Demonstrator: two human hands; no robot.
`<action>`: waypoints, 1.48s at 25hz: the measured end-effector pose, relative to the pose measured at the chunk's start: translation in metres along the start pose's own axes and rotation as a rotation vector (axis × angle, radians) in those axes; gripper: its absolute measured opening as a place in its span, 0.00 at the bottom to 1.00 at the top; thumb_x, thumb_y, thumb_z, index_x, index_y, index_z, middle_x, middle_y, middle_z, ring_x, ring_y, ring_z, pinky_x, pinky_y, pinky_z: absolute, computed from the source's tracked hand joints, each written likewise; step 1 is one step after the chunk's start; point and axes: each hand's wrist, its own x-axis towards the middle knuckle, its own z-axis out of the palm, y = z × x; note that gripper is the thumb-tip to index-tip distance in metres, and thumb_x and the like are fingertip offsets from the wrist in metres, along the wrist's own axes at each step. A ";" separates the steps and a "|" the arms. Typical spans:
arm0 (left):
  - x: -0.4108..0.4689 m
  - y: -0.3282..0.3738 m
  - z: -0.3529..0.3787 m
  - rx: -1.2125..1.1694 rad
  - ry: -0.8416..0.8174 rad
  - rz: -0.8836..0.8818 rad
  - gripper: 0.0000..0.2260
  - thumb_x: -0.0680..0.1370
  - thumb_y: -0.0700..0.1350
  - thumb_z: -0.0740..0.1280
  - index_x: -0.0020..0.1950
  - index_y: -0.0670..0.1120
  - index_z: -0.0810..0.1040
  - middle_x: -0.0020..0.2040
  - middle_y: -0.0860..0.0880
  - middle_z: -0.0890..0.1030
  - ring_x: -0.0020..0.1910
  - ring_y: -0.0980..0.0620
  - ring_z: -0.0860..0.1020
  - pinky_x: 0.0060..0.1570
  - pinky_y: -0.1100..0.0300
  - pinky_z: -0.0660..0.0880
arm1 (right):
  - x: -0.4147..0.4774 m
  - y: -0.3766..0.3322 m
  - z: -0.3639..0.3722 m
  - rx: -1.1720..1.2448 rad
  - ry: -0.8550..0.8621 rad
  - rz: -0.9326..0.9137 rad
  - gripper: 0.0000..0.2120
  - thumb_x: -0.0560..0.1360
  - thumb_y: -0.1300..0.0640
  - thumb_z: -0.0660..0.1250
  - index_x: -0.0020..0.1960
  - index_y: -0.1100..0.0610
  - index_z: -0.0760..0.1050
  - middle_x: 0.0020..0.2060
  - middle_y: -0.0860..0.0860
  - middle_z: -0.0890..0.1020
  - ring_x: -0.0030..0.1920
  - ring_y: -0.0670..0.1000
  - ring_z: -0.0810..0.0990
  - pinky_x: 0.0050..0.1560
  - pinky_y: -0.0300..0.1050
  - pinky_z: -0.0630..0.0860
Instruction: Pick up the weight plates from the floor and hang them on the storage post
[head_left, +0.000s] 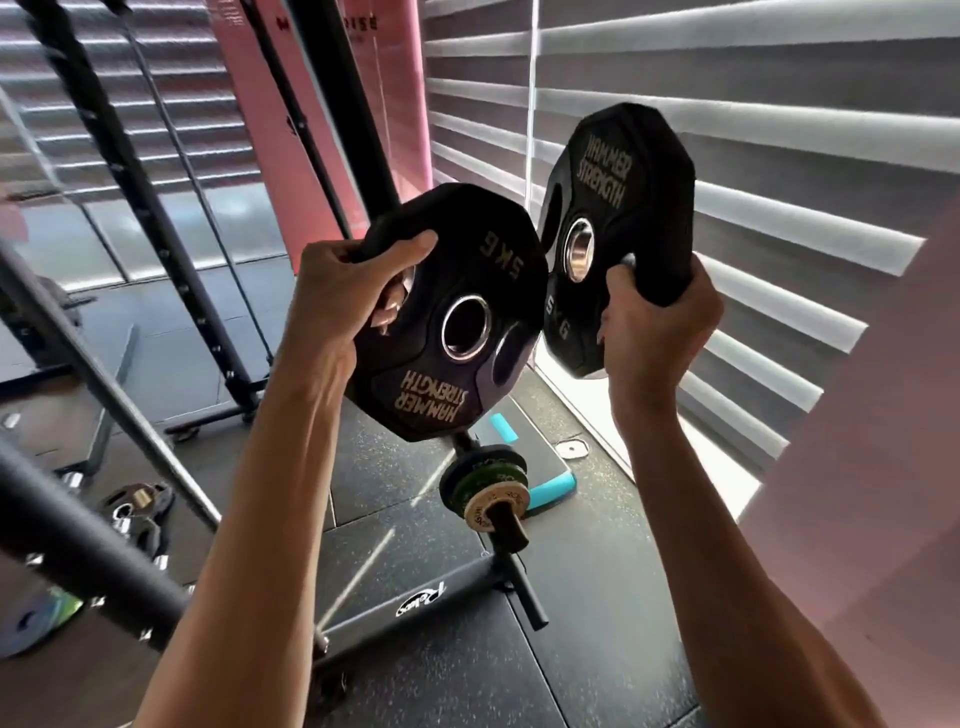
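Two black 5 kg weight plates with "Hammer Strength" lettering are held up in front of me. My left hand (345, 291) grips the left plate (462, 374) through a handle slot at its upper left rim. My right hand (657, 322) grips the right plate (618, 176) by its lower rim, and this plate is tilted more upright. The two plates nearly touch at their edges. Below them a storage post (506, 525) sticks out from the rack, with several small green, black and cream plates (483, 486) hung on it. A second bare peg (527, 592) lies lower.
The rack's black base (415, 608) stands on the rubber floor. Dark rack uprights and a barbell (67, 509) cross the left side. More plates (137, 512) lie on the floor at lower left. A teal step platform (545, 480) sits by the window blinds (753, 234).
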 end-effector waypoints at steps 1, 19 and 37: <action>0.004 -0.001 -0.002 0.007 -0.004 0.000 0.16 0.72 0.48 0.77 0.31 0.43 0.75 0.22 0.50 0.69 0.19 0.54 0.63 0.22 0.63 0.58 | 0.002 0.002 0.003 -0.002 -0.009 0.003 0.26 0.65 0.43 0.69 0.55 0.61 0.80 0.42 0.59 0.86 0.42 0.62 0.86 0.40 0.66 0.82; 0.095 -0.037 -0.020 0.821 0.395 0.587 0.17 0.77 0.52 0.68 0.61 0.43 0.78 0.56 0.44 0.78 0.57 0.50 0.76 0.60 0.58 0.72 | 0.008 0.044 0.015 -0.021 -0.162 0.043 0.05 0.67 0.53 0.72 0.41 0.50 0.78 0.33 0.52 0.83 0.35 0.59 0.83 0.37 0.60 0.83; 0.066 0.035 0.190 0.025 -0.109 0.168 0.28 0.74 0.67 0.66 0.29 0.45 0.68 0.27 0.46 0.69 0.26 0.54 0.70 0.27 0.64 0.67 | 0.070 -0.010 -0.112 0.299 -0.297 0.038 0.13 0.74 0.61 0.65 0.31 0.59 0.70 0.19 0.52 0.69 0.17 0.53 0.64 0.23 0.41 0.64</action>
